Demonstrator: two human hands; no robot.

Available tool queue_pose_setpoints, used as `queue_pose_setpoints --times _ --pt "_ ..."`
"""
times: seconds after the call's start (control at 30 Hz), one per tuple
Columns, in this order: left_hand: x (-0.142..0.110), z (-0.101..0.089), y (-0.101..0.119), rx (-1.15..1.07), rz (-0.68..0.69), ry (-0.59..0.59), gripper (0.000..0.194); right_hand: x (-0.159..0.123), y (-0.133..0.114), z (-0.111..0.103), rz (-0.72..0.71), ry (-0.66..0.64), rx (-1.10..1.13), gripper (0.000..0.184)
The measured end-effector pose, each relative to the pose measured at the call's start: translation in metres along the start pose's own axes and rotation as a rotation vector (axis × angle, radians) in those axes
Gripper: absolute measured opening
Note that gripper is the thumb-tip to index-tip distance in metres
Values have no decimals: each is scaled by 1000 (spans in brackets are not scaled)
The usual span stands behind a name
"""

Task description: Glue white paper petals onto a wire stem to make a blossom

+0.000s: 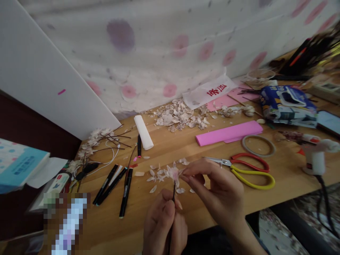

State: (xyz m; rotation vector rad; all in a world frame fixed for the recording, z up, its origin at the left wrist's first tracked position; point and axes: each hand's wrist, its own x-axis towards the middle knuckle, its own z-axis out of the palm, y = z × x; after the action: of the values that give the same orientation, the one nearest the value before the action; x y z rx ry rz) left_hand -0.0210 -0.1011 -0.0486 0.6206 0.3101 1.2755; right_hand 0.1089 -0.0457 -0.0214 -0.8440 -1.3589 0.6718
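Dim, diffuse light; shadows on the tabletop (111, 228) are soft. Square pixelation masks a patch at lower left. The pale flower (173, 173) lacks crisp detail; wide-angle distortion stretches the softly focused glue gun (315, 157) near the right edge.

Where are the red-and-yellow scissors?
The scissors lie right of centre in the head view, on the table beside the right hand, just below the tape ring.

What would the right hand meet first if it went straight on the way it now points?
Probably the pale flower on the dark stem: the right hand points at it, though whether they touch is unclear.
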Motion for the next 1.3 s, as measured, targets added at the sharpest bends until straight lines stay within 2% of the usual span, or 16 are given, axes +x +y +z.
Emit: queue_pose_setpoints --times 0.13,0.3,0.57,0.8,0.93,1.0,1.13,1.3 --pt "-5 -2 1 31 -8 38 33 -1 -4 -1 -39 1 -19 18" --pt "-9 0 14 143 -166 145 27 -1 -5 0 -66 -14 -38 18" --pt "-6 3 18 153 -194 152 25 -1 -8 -1 -87 2 -104 18" --pt "-3 1 18 141 -201 104 25 2 -8 -3 -152 -9 -183 20" --pt "-4 1 23 88 -250 97 26 -5 -5 -7 -138 72 -178 16" --pt "-5 -1 25 84 -280 121 25 -9 -4 -11 -201 85 -139 15" --pt "-11 -10 21 80 -327 205 22 -10 -5 -16 -346 -57 -152 41" --pt "-19 -23 13 70 -390 307 16 -5 -2 -11 -371 -180 -200 44"
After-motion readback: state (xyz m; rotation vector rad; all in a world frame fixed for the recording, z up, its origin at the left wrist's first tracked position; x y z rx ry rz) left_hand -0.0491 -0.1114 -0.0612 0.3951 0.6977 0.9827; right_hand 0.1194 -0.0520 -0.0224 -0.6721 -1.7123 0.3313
